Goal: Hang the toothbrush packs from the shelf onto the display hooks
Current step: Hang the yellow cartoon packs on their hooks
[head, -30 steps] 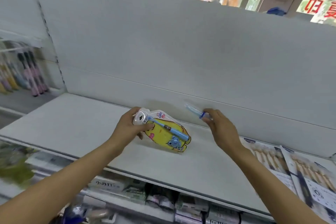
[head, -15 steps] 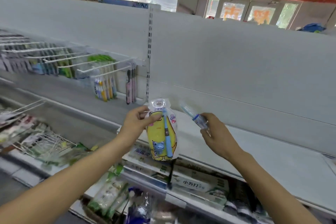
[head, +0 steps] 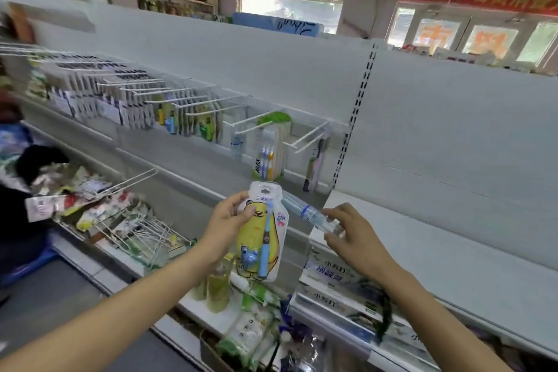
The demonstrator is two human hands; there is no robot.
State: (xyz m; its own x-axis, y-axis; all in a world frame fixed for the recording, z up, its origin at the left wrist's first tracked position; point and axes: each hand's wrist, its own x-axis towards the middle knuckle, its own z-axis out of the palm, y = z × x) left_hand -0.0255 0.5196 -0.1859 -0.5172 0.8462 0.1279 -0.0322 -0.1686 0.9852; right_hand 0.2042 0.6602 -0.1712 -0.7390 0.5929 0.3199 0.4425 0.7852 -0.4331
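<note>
My left hand (head: 227,222) grips a yellow bear-shaped toothbrush pack (head: 262,238) upright by its upper left edge; a blue brush shows inside and a hang hole is at its top. My right hand (head: 351,232) pinches a slim clear toothbrush pack (head: 305,211) with a blue band, tilted up to the left. Both packs are in the air in front of the white shelf (head: 453,254). A row of white display hooks (head: 311,136) juts from the back panel above and left, most carrying toothbrush packs (head: 267,157).
Lower hooks (head: 133,181) with mixed packets hang at the left. Toothpaste boxes (head: 335,278) and bottles (head: 217,284) fill the shelves below my hands. A dark-clothed person (head: 18,190) is at the far left. A slotted upright (head: 359,118) divides the back panels.
Both packs have come up off the shelf and my view has swung left, bringing the display hooks into sight. The yellow pack has turned from lying flat to upright.
</note>
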